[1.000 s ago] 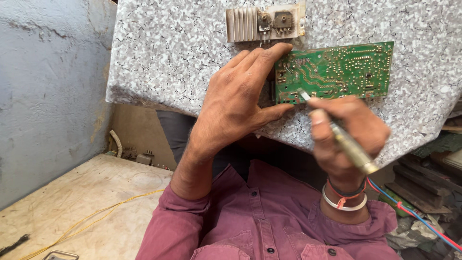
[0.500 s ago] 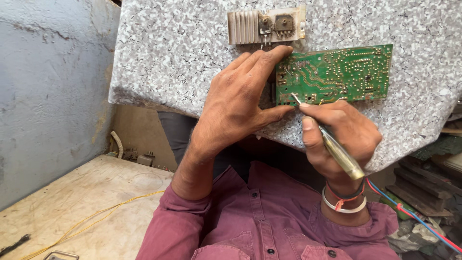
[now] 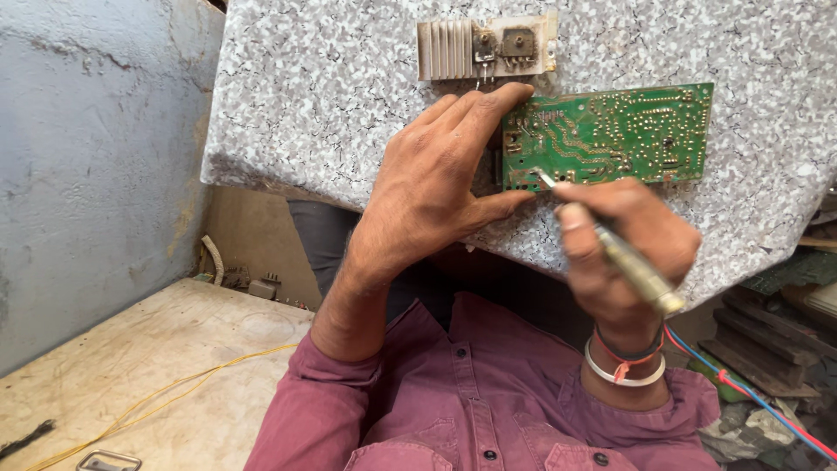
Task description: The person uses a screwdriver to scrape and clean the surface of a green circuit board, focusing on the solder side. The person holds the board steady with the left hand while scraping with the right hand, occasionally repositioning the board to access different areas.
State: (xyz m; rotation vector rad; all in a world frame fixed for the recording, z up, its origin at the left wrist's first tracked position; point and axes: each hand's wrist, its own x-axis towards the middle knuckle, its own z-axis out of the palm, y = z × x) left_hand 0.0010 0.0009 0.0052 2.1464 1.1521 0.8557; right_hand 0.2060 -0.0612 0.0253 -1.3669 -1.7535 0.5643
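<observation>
A green circuit board [image 3: 628, 131] lies solder side up on a speckled grey table top [image 3: 331, 96]. My left hand [image 3: 436, 187] rests flat beside the board's left end, fingers and thumb bracketing that edge. My right hand [image 3: 623, 244] grips a pen-like soldering tool [image 3: 615, 249] with a yellowish handle; its metal tip touches the board's lower left corner. Red and blue wires [image 3: 750, 392] trail from the tool's rear end. A ribbed metal heatsink with two dark components [image 3: 484, 45] sits just above the board.
A grey wall [image 3: 87, 157] stands at left. Below it, a wooden surface [image 3: 148, 366] carries a thin yellow wire [image 3: 157, 401] and a small metal buckle [image 3: 109, 460]. Dark stacked clutter [image 3: 776, 340] fills the lower right. My maroon shirt shows at bottom.
My right hand shifted slightly, keeping the tool tip at the board's lower left corner. My left hand stayed in place.
</observation>
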